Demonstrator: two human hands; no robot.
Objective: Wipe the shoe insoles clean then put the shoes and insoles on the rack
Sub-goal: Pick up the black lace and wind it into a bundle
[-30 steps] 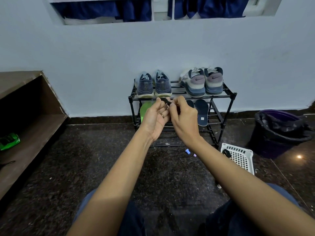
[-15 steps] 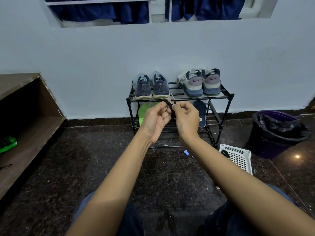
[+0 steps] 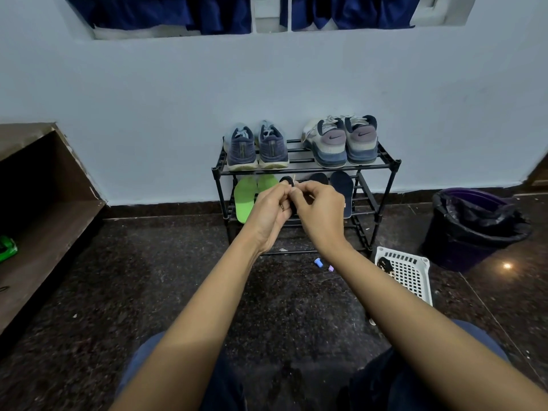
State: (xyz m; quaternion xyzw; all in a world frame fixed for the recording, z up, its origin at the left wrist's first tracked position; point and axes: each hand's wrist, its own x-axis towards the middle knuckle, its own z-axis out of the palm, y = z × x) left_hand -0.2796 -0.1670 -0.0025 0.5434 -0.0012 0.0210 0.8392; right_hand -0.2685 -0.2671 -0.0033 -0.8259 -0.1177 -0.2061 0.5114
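A black metal rack [image 3: 392, 165] stands against the wall. On its top shelf sit a blue pair of shoes [image 3: 256, 149] and a grey-white pair of shoes [image 3: 341, 143], heels toward me. On the shelf below lean two green insoles [image 3: 245, 197] and two dark blue insoles [image 3: 342, 191]. My left hand [image 3: 268, 213] and my right hand [image 3: 321, 212] meet in front of the lower shelf. Together their fingertips pinch a small black thing [image 3: 286, 180], mostly hidden by the fingers.
A white slotted basket [image 3: 410, 275] lies on the dark floor at the right, beside a bin lined with a black bag [image 3: 474, 226]. Two small blue and purple bits [image 3: 319, 262] lie below the rack. A wooden shelf unit [image 3: 44, 203] stands at left.
My fingers have curled closer together around the small black thing. Both hands have stayed in front of the rack's lower shelf.
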